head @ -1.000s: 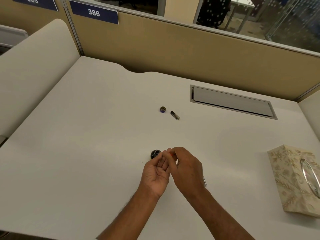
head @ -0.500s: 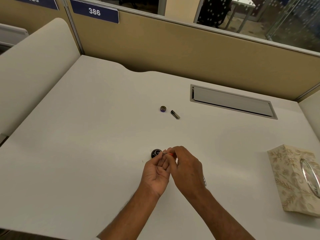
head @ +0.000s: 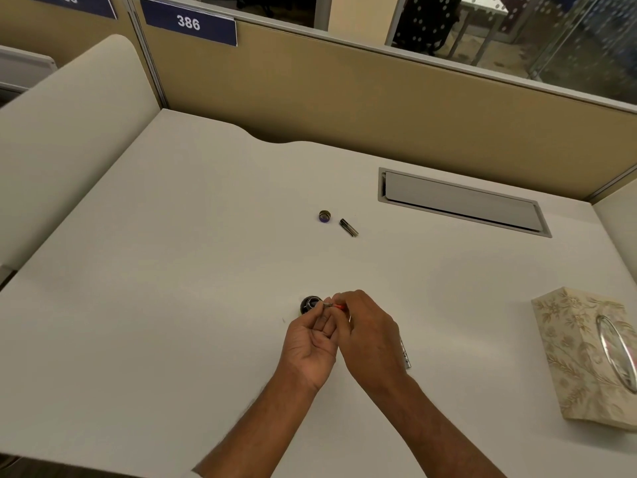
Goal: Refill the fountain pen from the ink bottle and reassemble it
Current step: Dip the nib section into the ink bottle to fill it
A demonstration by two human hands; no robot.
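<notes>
Evidently the filling step is in hand: both hands pinch one small pen part at their fingertips, the left hand on its metal end and the right hand on its red end. They hold it right at the mouth of the open ink bottle, which stands toward the middle of the surface's near edge. Whether the tip is in the ink is too small to tell.

Next, I judge, comes drawing ink up steadily, then lifting clear without nudging the bottle (an open one tips easily).

The lid and a dark pen piece lie close together, not touching, mid-surface — a silvery piece peeks out beside the right wrist. On the white surface a tissue box sits at the right edge and a cable hatch near the far edge, below a tan partition marked 386.
</notes>
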